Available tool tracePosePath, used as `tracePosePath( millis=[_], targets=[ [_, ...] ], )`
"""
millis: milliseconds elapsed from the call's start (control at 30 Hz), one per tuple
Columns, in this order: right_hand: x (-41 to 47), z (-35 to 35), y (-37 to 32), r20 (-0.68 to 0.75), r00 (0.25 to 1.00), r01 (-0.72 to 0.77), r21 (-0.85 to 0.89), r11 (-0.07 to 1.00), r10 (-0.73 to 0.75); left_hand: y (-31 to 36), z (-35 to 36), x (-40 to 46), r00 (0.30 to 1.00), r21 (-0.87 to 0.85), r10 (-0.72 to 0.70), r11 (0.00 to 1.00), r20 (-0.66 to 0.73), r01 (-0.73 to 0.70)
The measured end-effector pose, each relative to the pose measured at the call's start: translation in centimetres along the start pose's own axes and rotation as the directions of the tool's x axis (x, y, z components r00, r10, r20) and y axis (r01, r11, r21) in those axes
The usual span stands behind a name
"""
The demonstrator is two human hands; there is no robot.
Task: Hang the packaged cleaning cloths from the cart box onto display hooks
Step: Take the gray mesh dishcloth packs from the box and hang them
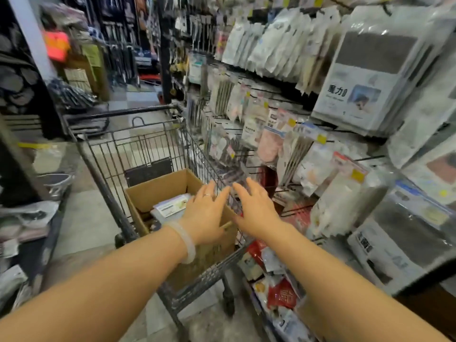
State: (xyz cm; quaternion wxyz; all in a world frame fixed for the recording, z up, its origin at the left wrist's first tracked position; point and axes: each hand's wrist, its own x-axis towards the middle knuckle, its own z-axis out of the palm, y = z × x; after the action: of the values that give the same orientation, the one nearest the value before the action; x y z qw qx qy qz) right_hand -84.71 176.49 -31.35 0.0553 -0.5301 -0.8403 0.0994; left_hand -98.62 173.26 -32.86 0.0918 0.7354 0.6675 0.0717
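Reaching forward over the open brown cardboard box (158, 191), both bare hands hold nothing. The left hand (206, 215), with a pale bangle on its wrist, has its fingers spread and relaxed just above the near right corner of the box. The right hand (255, 208) is also spread, beside the box, over the right rim of the grey wire shopping cart (138, 149).

Inside the box I can count two flat clear-wrapped cloth packages (170, 207), one on the other; more may lie under them, I cannot tell. To do this step well, I think the hands should go down into the box, pinch the top package by its header edge, and lift it straight. Beyond the box, to its right, metal display hooks (283, 191) carry many hanging packs, too blurred to count.
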Motion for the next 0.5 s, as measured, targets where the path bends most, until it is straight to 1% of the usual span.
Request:
tracePosePath(
  millis=[100, 200, 367, 500],
  targets=[
    [4.3, 2.4, -1.4, 0.06, 0.997, 0.056, 0.023, 0.998, -0.058, -4.3, 0.8, 1.5, 0.994, -0.013, -0.102, 0.995, 0.037, 0.102],
    [8.8, 4.7, -1.8, 0.146, 0.983, 0.105, 0.028, 0.994, -0.108, -8.3, 2.3, 3.3, 0.97, -0.03, -0.232, 0.972, 0.077, 0.235],
    [17.7, 9.4, -0.9, 0.289, 0.94, 0.163, 0.083, 0.983, -0.18, -14.7, 6.0, 7.6, 0.899, -0.11, -0.4, 0.9, 0.181, 0.422],
    [24.8, 13.9, 0.3, 0.433, 0.88, 0.167, 0.104, 0.98, -0.196, -18.9, 9.3, 11.7, 0.829, -0.169, -0.492, 0.823, 0.265, 0.543]
  ],
)
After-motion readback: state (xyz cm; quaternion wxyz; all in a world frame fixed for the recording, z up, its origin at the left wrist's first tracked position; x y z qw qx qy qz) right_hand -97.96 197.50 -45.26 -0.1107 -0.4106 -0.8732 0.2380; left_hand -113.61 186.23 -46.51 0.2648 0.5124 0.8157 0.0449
